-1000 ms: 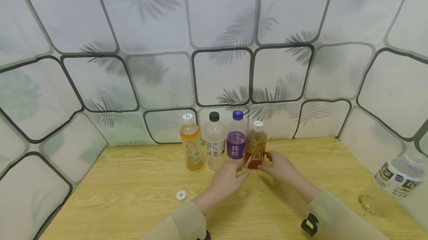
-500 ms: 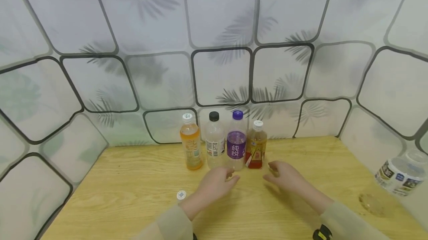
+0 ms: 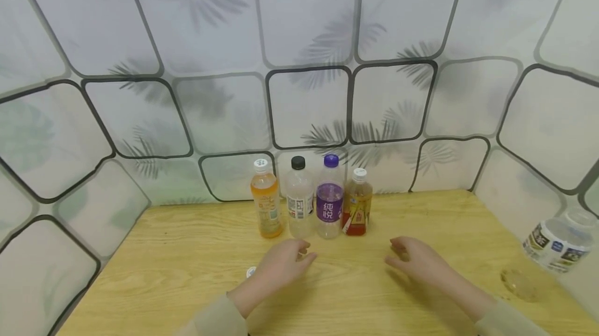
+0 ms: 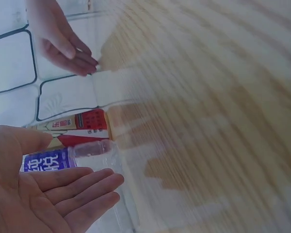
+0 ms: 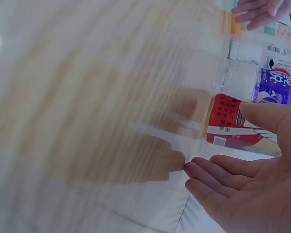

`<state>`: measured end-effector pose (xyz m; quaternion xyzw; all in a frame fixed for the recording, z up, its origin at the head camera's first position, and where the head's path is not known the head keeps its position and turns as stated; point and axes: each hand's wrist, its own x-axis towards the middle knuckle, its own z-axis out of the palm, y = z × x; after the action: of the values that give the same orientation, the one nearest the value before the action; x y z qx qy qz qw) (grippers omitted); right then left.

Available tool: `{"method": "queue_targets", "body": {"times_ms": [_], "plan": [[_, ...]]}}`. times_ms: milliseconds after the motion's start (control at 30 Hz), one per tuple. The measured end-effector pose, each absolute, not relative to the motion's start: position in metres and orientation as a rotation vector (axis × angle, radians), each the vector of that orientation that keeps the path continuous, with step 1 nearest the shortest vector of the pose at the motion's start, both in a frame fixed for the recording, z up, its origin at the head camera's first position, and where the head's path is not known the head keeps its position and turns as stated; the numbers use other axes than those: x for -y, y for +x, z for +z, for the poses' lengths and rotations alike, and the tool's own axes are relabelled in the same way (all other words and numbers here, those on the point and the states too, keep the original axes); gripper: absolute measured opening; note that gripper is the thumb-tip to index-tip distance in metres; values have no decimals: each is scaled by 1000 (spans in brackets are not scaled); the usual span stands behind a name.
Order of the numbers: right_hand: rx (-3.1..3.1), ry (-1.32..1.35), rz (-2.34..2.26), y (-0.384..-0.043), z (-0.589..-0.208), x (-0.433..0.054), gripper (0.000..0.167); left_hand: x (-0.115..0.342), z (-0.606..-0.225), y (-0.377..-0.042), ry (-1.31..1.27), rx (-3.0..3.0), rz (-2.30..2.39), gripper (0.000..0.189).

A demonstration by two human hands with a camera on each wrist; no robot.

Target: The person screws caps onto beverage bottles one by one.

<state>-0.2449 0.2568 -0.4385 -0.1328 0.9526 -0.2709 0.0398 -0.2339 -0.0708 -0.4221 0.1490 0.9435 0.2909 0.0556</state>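
Side by side near the back wall stand an orange drink bottle (image 3: 267, 203), a clear bottle with a black cap (image 3: 300, 203), a clear bottle with a purple label and cap (image 3: 329, 203), and a shorter tea bottle with a white cap (image 3: 357, 206). All are upright. My left hand (image 3: 281, 266) hovers in front of the black-capped bottle, fingers relaxed and holding nothing. To the right, my right hand (image 3: 418, 263) is apart from the tea bottle, its fingers loosely extended in the right wrist view. A white cap (image 3: 251, 272) on the table is partly hidden behind my left hand.
At the right edge a large clear bottle without a cap (image 3: 557, 245) stands on the wooden table (image 3: 187, 253). A patterned cloth wall (image 3: 309, 107) encloses the table at the back and sides.
My hands have come away from the bottles and drawn back toward me, the left one moving left and the right one right. The bottles stay in their row.
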Motion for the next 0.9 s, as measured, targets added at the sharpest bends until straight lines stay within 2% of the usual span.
{"method": "queue_targets", "body": {"times_ms": [567,900], "plan": [[-2874,-371,-835,-217,-440,-300,58,122,-421,-230,299,-2894,877,39],[-2806,-263,-801,-204,-432,-321,66,150,-419,-224,244,-2955,844,34]]}}
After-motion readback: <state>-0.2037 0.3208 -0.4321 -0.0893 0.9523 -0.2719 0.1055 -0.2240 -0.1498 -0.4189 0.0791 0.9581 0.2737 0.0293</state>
